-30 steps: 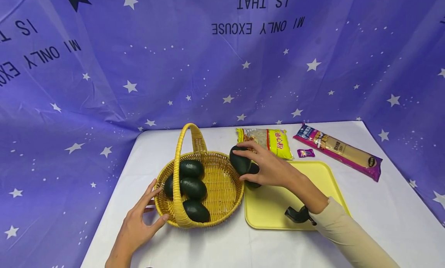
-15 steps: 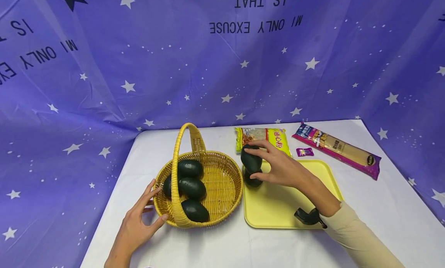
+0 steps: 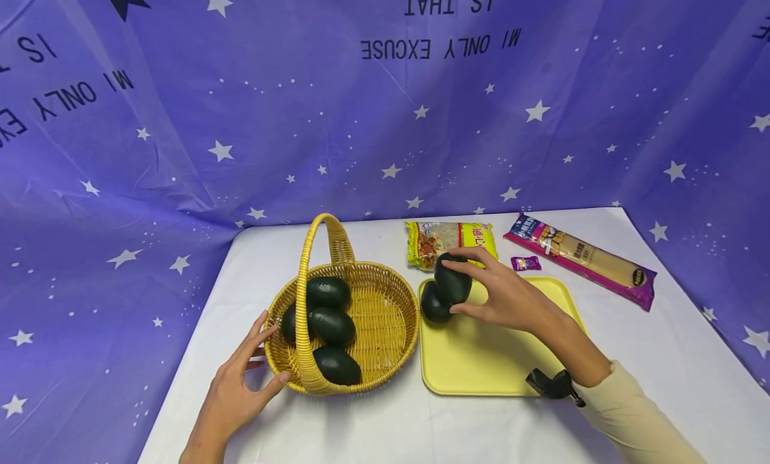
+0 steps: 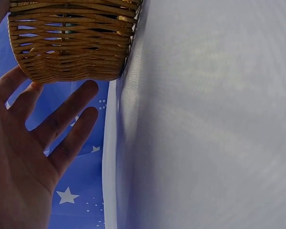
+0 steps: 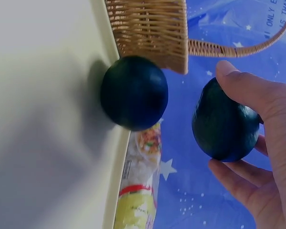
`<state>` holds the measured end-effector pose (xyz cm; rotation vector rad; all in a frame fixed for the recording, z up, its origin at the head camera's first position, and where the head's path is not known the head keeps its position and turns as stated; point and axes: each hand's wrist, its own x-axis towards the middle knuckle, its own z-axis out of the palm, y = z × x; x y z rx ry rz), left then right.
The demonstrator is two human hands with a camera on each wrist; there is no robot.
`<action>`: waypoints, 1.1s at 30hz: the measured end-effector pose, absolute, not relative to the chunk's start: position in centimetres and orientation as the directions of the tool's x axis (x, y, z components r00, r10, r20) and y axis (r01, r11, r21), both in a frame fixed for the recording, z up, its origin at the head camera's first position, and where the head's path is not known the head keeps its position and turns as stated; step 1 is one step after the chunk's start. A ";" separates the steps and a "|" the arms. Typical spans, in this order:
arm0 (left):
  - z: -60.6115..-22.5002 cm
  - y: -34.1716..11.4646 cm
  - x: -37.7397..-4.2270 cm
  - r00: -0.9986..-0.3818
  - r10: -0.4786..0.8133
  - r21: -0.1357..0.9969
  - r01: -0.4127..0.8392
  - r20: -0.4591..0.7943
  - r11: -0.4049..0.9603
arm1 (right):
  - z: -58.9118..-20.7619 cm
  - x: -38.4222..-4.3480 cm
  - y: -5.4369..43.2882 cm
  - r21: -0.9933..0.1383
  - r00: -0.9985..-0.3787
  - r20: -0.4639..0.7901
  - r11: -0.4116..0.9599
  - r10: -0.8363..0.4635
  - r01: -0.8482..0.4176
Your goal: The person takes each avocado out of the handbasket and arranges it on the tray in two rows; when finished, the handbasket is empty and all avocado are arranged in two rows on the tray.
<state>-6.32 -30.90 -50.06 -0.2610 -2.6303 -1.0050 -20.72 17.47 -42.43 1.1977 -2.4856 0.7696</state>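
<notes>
My right hand (image 3: 508,297) pinches a dark green avocado (image 3: 452,278) between thumb and fingers, over the yellow tray (image 3: 481,364). In the right wrist view the held avocado (image 5: 224,124) is lifted well off the tray. A second avocado (image 3: 434,305) lies at the tray's left end, next to the basket. Several avocados (image 3: 334,325) lie in the left half of the yellow wicker basket (image 3: 385,330), partly behind its tall handle. At the basket's left rim, my left hand (image 3: 231,390) rests with its fingers spread; the left wrist view shows the fingers (image 4: 69,112) loosely extended beside the woven wall.
Behind the tray lies a yellow bag of pasta (image 3: 448,240). Farther right are a small purple packet (image 3: 526,263) and a long pink pack of noodles (image 3: 580,260). A starry purple cloth (image 3: 337,136) hangs behind the white table (image 3: 361,430).
My right hand has moved right with the avocado, from the basket's right rim to over the tray. The left hand and the basket stay nearly in place.
</notes>
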 end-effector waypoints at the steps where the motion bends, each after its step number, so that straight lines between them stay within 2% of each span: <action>1: -50.1 -30.9 -6.3 -0.934 0.058 0.617 0.278 0.353 0.737 | -42.5 -20.7 17.8 -0.345 -0.625 0.457 0.522 -0.633 -0.780; 17: -50.0 -30.8 -6.3 -0.935 0.061 0.617 0.279 0.351 0.735 | -43.8 -19.9 22.5 -0.347 -0.703 0.436 0.616 -0.562 -0.707; 33: -49.9 -30.7 -6.2 -0.927 0.068 0.620 0.300 0.368 0.725 | -45.4 -19.1 26.3 -0.310 -0.733 0.451 0.681 -0.509 -0.664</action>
